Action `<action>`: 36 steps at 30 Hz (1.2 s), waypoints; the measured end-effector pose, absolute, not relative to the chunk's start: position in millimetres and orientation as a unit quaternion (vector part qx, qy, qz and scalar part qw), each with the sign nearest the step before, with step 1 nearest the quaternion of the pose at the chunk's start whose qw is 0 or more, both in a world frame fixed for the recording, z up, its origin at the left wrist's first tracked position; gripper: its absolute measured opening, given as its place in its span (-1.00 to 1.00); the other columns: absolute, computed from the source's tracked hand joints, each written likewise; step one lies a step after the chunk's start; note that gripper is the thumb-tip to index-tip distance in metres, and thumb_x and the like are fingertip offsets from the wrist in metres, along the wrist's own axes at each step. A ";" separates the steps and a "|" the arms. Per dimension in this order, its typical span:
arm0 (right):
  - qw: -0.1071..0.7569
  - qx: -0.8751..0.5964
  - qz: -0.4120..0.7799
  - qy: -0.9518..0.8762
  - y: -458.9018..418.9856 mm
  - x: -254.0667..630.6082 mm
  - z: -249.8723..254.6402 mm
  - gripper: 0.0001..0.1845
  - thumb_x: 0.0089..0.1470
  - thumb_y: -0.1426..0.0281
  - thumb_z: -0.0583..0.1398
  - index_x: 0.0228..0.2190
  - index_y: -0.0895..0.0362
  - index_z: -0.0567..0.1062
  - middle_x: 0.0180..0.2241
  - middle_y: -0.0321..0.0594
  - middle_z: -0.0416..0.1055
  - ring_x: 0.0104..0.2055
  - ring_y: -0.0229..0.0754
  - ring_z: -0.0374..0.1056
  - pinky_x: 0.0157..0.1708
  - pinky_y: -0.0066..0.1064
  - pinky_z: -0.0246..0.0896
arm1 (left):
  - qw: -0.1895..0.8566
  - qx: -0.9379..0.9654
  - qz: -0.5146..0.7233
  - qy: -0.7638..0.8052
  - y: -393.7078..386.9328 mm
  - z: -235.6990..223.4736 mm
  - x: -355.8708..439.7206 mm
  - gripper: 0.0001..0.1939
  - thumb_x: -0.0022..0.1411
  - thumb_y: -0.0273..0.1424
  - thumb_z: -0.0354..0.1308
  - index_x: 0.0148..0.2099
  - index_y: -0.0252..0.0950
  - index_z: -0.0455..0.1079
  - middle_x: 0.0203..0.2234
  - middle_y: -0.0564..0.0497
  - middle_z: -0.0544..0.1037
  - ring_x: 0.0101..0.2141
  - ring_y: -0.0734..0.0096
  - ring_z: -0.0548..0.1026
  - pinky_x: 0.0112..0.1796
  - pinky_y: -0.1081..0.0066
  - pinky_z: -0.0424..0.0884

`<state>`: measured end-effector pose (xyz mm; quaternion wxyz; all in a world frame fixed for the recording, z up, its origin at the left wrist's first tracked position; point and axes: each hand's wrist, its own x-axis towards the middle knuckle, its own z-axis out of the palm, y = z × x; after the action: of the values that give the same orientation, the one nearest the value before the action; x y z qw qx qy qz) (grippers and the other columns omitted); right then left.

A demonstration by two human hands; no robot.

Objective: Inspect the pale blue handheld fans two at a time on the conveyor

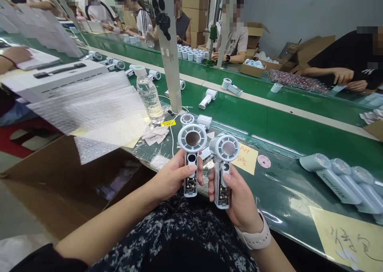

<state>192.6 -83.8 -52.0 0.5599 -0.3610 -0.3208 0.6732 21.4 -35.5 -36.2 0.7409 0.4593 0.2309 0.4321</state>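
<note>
Two handheld fans were held upright, side by side, above the near edge of the green desk (287, 124). The left hand (172, 176) held the left fan (191, 160) and the right hand (239, 200) held the right fan (222, 180). The left hand's fingers (200, 172) wrapped behind the handle, with tips showing at its frame-right side. The right hand's fingers (211, 186) wrapped behind the other handle, with tips showing at its frame-left side; both grips were closed. Both long axes ran near vertical in the frame, roughly parallel, with round heads up and circuit boards exposed at the lower ends. The left head faced the camera. The right head tilted toward frame left, just beside the left head. A loose fan head (187, 119) lay on the desk just beyond, and a row of white fans (335, 182) lay at frame right.
</note>
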 end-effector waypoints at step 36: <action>0.602 -0.363 0.672 -0.233 -86.3 204.7 -39.9 -0.67 0.06 0.09 0.35 -0.21 0.04 0.64 -0.20 -0.14 0.64 -0.16 0.07 0.51 -0.09 -0.05 0.45 | 0.740 0.473 0.400 0.263 -38.0 -29.8 16.5 -0.60 0.24 -0.20 0.28 0.03 -0.21 0.26 -0.17 -0.07 0.62 -0.18 0.18 0.60 -0.18 0.25 0.49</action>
<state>204.7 -86.3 -39.9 0.6023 -0.3626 -0.2327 0.6721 16.5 -38.0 -29.8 0.7400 0.4728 0.2630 0.3996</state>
